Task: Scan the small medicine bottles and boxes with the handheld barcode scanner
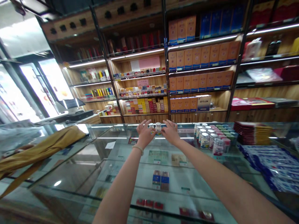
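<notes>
Both arms reach across the glass counter towards its far side. My left hand [145, 134] curls its fingers around a small lidded jar [151, 125], which its fingers partly cover. Right beside that stands a second small jar with a silvery lid [158, 128]. My right hand [171, 132] bends its fingers and thumb against this jar's right side. The two jars are close together between the hands. A light-coloured bracelet [139, 149] circles the left wrist.
On the right, rows of lidded jars [205, 140] stand beside stacked red and gold packs [253, 133] and blue-white packets [271, 166]. Boxes [161, 179] lie beneath the glass counter top [130, 165]. A mustard-coloured cloth [44, 146] lies left. Stocked shelves [201, 91] line the back.
</notes>
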